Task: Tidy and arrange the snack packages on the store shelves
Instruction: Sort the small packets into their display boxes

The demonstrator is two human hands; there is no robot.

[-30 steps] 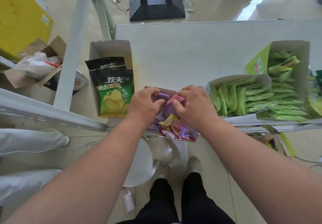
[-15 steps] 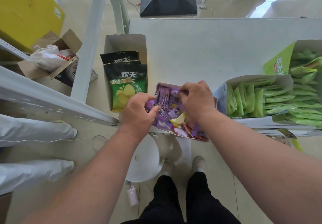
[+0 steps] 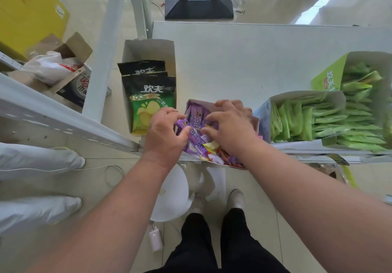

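Note:
A display box of purple snack packets [image 3: 196,115] sits at the front edge of the white shelf [image 3: 244,60]. My left hand [image 3: 164,133] and my right hand [image 3: 230,125] both reach into it with curled fingers and grip the purple packets between them. More purple, yellow and red packets lie lower in the same box. To the left, a grey carton [image 3: 148,49] holds black-and-green chip bags [image 3: 150,101]. To the right, two cartons hold rows of green packets [image 3: 314,122].
A grey shelf rail [image 3: 63,115] runs diagonally at the left, beside a white upright post [image 3: 106,45]. An open cardboard box [image 3: 61,64] with a plastic bag, a yellow box [image 3: 29,11] and a black stand base [image 3: 198,4] are on the floor. A white stool [image 3: 171,198] stands by my feet.
Both hands have shifted within the purple box, lifting purple packets up and toward its back. The view has tilted slightly, so the shelf sits lower in frame.

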